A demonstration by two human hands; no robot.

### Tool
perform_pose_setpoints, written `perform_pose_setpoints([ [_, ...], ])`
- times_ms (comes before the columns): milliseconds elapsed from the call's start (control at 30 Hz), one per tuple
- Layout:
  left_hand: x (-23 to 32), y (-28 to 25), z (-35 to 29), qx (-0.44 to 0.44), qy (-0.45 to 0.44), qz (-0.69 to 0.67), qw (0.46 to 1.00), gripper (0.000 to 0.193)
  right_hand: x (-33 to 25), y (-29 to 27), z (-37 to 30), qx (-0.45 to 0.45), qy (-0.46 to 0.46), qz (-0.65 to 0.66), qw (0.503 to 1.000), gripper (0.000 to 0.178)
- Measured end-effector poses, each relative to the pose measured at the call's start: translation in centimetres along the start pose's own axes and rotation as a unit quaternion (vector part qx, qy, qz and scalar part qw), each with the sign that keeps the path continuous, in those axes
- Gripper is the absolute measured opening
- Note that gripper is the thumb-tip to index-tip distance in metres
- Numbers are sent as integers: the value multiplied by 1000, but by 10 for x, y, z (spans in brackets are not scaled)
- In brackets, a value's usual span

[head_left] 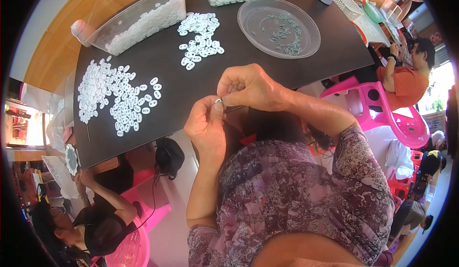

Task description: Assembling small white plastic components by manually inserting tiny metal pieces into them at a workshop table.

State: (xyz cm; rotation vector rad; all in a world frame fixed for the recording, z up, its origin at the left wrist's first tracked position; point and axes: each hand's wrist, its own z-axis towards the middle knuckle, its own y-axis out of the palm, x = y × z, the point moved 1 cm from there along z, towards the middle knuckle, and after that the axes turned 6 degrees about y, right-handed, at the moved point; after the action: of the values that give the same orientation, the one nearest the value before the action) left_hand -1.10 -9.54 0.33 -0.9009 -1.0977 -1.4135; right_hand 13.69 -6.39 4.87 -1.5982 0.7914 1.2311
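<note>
Close in, both forearms [205, 186] bend inward from patterned sleeves [361, 157], bringing the hands together at the dark table's [162, 66] near edge. The left hand [208, 128], upright, pinches a small white piece [218, 101] between thumb and forefinger. The right hand [251, 88] curls in, fingertips by the same piece; I cannot tell whether it grips anything. Farther over the tabletop, white oval pieces [129, 107] lie in loose heaps, with a clear round tray [253, 19] of grey-green bits [291, 45] and a clear bin [126, 14] behind. Off right, a person in orange [409, 83] sits near a pink chair [418, 128].
</note>
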Motion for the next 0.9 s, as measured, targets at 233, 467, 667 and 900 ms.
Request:
perform_pose_setpoints([
  [233, -4, -2, -3, 2, 0, 30, 1000, 7, 10, 5, 3, -7, 44, 71, 996, 13],
  [467, 0, -10, 4, 49, -76, -85, 992, 10, 12, 17, 12, 10, 46, 130, 990, 13],
  [667, -4, -15, 7, 64, -87, -106, 988, 10, 14, 23, 16, 1, 21, 73, 997, 8],
  [900, -8, -15, 3, 77, -70, -122, 987, 10, 11, 36, 12, 89, -11, -79, 993, 11],
])
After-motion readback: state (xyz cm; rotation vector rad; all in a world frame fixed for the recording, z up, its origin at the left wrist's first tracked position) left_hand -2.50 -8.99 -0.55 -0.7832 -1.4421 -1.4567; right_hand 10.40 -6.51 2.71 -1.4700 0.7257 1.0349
